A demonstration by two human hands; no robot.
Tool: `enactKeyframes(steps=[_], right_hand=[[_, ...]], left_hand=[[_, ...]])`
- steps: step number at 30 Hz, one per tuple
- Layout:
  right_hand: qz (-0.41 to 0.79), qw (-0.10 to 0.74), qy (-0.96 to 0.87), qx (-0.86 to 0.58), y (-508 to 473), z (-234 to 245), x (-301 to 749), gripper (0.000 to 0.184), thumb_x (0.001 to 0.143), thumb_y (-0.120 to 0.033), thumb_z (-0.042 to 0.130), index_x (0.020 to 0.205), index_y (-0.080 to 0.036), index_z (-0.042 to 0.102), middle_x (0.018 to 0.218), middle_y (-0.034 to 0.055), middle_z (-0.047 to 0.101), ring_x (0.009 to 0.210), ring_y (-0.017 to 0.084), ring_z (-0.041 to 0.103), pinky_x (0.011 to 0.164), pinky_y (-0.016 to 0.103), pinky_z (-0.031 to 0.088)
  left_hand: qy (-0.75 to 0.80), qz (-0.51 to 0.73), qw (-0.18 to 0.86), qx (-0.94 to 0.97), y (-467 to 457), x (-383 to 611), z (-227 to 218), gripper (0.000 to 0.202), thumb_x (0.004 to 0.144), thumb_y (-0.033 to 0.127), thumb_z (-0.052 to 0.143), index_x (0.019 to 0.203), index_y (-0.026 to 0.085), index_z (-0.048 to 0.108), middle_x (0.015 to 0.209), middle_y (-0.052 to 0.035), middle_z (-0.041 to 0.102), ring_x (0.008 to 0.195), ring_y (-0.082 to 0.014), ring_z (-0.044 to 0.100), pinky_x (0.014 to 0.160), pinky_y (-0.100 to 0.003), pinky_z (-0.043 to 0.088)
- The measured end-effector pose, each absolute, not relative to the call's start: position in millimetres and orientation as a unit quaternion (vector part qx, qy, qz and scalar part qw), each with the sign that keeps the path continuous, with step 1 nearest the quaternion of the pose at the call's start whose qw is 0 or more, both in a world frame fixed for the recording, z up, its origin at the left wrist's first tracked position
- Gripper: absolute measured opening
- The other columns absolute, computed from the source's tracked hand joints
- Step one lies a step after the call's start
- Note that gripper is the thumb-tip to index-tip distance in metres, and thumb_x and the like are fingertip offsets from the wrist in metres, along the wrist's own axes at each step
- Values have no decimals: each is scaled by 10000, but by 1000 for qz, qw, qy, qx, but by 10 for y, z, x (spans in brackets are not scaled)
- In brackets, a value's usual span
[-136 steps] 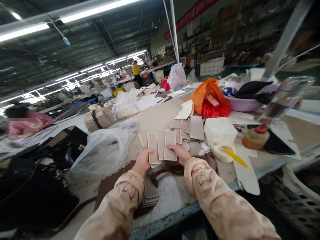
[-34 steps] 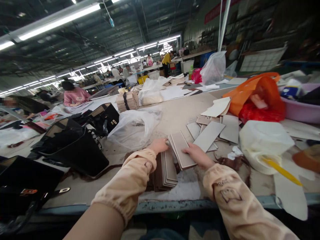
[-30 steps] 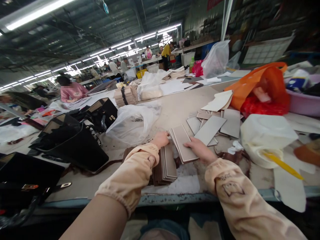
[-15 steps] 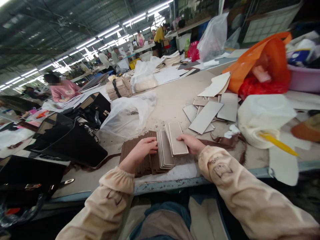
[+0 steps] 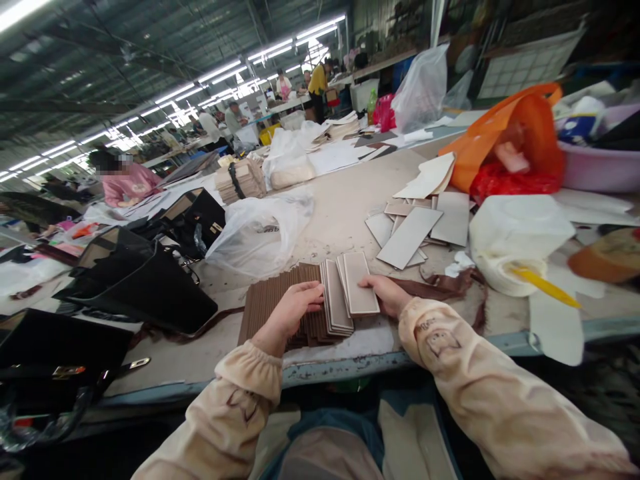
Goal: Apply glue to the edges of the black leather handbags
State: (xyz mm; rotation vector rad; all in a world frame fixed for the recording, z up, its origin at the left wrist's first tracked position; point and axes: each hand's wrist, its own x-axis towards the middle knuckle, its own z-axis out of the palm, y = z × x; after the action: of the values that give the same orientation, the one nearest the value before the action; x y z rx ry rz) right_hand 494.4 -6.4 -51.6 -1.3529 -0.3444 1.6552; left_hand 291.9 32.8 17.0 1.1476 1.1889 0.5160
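A fanned row of brown rectangular pieces [image 5: 273, 303] lies on the worktable [image 5: 345, 213] in front of me. My left hand [image 5: 293, 310] rests flat on top of that row, fingers stretched out. My right hand [image 5: 385, 293] grips the near edge of a small stack of beige rectangular pieces [image 5: 357, 290], laid against the right end of the row. More loose beige pieces [image 5: 413, 230] are scattered further back on the table.
Black handbags [image 5: 135, 283] crowd the left. A clear plastic bag [image 5: 260, 230] lies behind the row. To the right sit a white tub with a yellow tool [image 5: 515, 243], an orange bag [image 5: 505, 143] and a pink basin [image 5: 597, 167]. Other people work at far tables.
Earlier both hands held fanned beige pieces up; they were gathered into a stack and brought down beside the brown row. My left hand let go and moved onto the row.
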Motion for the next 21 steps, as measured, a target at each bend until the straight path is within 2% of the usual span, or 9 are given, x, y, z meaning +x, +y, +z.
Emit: enactKeyframes(steps=[7,10,12,14,18,21], right_hand=[[676,477,-154,-539,-49,-576,4958,288,711,-190,464,962,-113,583,687,55,653,650,203,625,610,305,517],[676,479,-152,-538,-51,-594,4962,278,703,-190,469,946,-118,585,675,52,651,643,206,626,600,310,520],[675,480,-152,-539,-55,-597,4961,272,694,-191,475,935,-127,585,661,45,644,633,205,622,597,313,522],[673,481,-155,-540,-60,-593,4954,267,683,-192,483,924,-137,584,646,37,634,624,203,616,593,315,523],[662,494,-161,-540,-70,-541,4947,268,648,-178,498,902,-144,575,628,32,621,604,203,604,572,314,514],[648,523,-165,-529,-92,-432,5027,275,636,-184,510,904,-157,564,664,35,635,610,201,606,572,310,513]], left_hand=[[502,232,668,498,300,3085,191,443,707,352,757,1031,84,617,1079,-158,652,986,-208,613,837,-303,464],[509,240,664,492,277,3190,108,549,682,340,787,1119,88,572,1131,-152,621,963,-192,611,824,-303,481],[509,245,652,505,279,3257,13,577,666,328,796,1146,106,566,1098,-128,635,931,-185,618,792,-291,490],[492,234,646,534,296,3312,-90,542,622,281,811,1096,117,605,1026,-103,666,892,-194,629,767,-289,496],[488,227,640,549,351,3342,-221,375,517,158,796,863,97,664,855,-98,693,751,-220,629,675,-311,491],[492,252,657,513,389,3259,-193,319,514,119,703,828,109,649,779,-76,685,669,-200,609,622,-305,473]])
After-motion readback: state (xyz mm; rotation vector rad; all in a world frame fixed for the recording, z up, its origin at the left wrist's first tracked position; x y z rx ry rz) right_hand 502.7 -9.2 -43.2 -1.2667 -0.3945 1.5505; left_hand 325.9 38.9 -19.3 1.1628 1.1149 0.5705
